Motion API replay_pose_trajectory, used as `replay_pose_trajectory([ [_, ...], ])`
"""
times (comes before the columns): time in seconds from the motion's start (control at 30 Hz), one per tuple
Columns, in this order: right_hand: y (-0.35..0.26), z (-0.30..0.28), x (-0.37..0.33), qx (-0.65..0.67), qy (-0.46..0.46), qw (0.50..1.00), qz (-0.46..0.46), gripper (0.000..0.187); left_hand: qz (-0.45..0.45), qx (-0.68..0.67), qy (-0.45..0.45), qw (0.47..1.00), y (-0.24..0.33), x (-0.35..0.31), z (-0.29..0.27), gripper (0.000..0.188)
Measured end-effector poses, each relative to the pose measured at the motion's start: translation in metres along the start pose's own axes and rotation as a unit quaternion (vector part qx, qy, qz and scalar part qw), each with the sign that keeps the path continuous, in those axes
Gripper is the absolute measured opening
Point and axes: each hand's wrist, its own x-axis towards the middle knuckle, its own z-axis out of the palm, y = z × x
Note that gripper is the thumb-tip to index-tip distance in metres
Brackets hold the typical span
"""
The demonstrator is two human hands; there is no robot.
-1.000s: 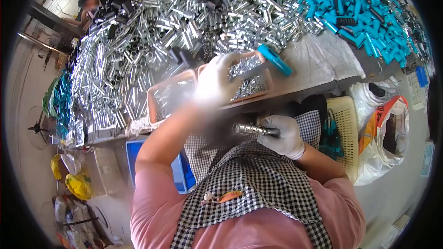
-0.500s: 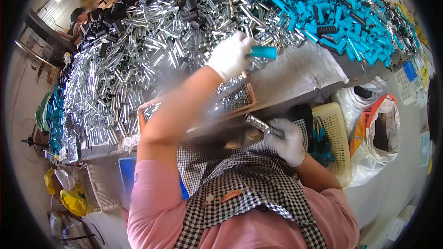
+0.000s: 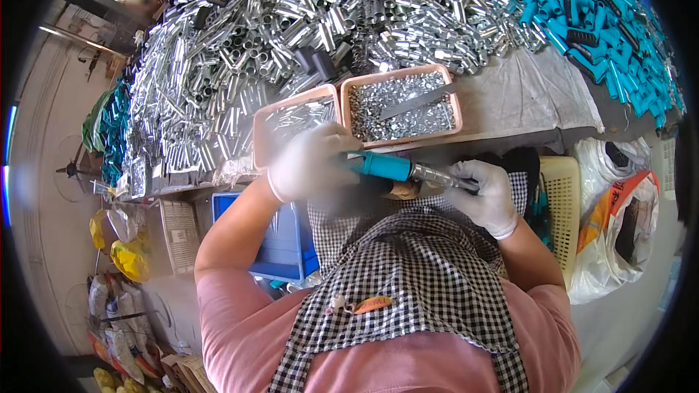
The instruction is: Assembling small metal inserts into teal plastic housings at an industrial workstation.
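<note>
Both of my hands wear white gloves and meet in front of my lap. Blurred by motion, my left hand (image 3: 309,164) is closed on one end of a teal handle-like sleeve (image 3: 386,166). Its other end points at a shiny metal tubular part (image 3: 433,175), held in the closed fingers of my right hand (image 3: 489,196). The two parts are in line and meet end to end; whether one sits inside the other I cannot tell. Just beyond my hands are a tray of small metal pieces (image 3: 400,129) and a tray of thin metal pins (image 3: 261,147).
A heap of metal tubes (image 3: 240,51) covers the table, with teal grip pieces (image 3: 582,22) at the right. A flat metal strip (image 3: 415,101) lies across one tray. Below stand a blue bin (image 3: 280,271), a cream basket (image 3: 559,236) and a white sack (image 3: 601,276).
My left hand has come back from the heap toward me with the teal sleeve, bringing it to the metal part. My right hand has shifted slightly right. The view has tilted downward.
</note>
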Motion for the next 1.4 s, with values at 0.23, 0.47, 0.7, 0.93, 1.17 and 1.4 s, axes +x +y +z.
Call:
replay_pose_trajectory([
  [0.23,-0.014,0.026,0.005,0.006,-0.079,0.995,-0.062,0.031,0.056,0.04,-0.015,0.997,0.015,-0.027,0.024,0.044],
  [0.47,-0.02,0.051,0.004,0.008,-0.195,0.98,-0.024,0.073,-0.02,-0.017,-0.049,0.998,0.033,-0.049,0.053,0.041],
  [0.7,-0.029,0.065,0.024,0.009,-0.269,0.963,-0.016,0.041,-0.001,-0.02,0.005,1.0,0.031,-0.052,0.063,0.041],
  [0.93,-0.024,0.059,0.028,0.051,-0.159,0.984,0.066,0.022,-0.101,0.091,0.043,0.99,-0.047,-0.018,0.006,0.039],
  [1.17,-0.036,0.051,0.031,-0.012,-0.134,0.991,0.006,0.018,-0.237,0.21,-0.108,0.942,-0.108,0.0,0.01,0.041],
  [1.4,-0.028,0.054,0.04,-0.109,-0.087,0.987,-0.075,0.025,-0.129,0.054,0.183,0.973,-0.059,-0.014,0.006,0.008],
])
